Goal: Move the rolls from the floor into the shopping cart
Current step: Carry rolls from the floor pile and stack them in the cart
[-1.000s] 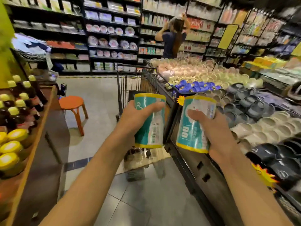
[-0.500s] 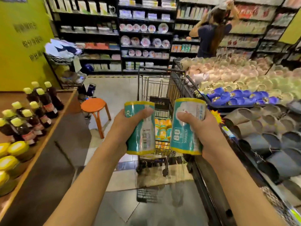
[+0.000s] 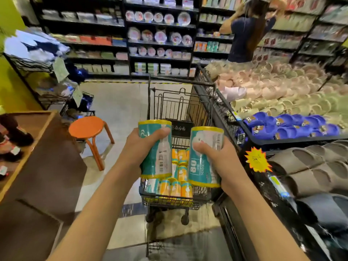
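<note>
My left hand (image 3: 138, 150) grips a teal roll with yellow ends (image 3: 157, 147), held upright over the near end of the black wire shopping cart (image 3: 180, 95). My right hand (image 3: 220, 159) grips a second teal roll marked "80" (image 3: 204, 157), also upright, above the cart's right side. Inside the cart basket lie several orange and teal rolls (image 3: 176, 187), partly hidden behind the two held rolls.
An orange stool (image 3: 86, 128) stands left of the cart. A brown wooden counter (image 3: 37, 162) with bottles fills the left. A slipper display bin (image 3: 282, 113) lines the right, close to the cart. A person (image 3: 246, 34) stands at the far shelves.
Both hands have carried the rolls forward until they hang over the cart. The view has swung left and the cart's contents have come into sight.
</note>
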Demonstrator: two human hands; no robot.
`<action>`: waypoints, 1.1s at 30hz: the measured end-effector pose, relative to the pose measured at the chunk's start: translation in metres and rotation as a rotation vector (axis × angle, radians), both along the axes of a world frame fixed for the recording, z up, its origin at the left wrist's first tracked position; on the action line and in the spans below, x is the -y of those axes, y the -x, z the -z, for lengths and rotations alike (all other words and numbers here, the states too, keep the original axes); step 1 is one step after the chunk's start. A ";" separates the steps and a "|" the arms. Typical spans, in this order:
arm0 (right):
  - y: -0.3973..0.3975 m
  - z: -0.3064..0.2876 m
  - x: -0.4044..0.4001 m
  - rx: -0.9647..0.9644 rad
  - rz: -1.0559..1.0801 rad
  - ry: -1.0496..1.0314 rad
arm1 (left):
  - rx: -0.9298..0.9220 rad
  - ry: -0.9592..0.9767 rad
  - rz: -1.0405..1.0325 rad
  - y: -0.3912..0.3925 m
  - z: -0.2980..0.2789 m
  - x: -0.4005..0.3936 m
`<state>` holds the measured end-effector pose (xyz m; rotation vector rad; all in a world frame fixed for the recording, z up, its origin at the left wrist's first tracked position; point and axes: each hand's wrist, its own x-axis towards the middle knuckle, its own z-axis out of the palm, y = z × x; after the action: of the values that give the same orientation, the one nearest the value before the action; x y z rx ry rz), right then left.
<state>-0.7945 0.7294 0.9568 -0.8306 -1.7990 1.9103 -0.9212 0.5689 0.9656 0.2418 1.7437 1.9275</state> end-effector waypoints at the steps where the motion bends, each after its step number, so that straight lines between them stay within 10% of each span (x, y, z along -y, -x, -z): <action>1: 0.013 0.005 -0.008 0.011 -0.001 0.008 | 0.007 0.006 0.000 0.014 0.005 -0.009; 14: 0.188 0.125 -0.136 0.185 -0.050 0.135 | 0.141 0.168 -0.092 0.175 0.114 -0.142; 33: 0.349 0.427 -0.258 0.418 -0.034 0.157 | 0.239 0.490 -0.106 0.344 0.423 -0.263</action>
<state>-1.1436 0.9872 0.5299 -1.3455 -1.9139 2.0330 -1.2650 0.8315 0.5422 -0.2512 2.0197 1.4603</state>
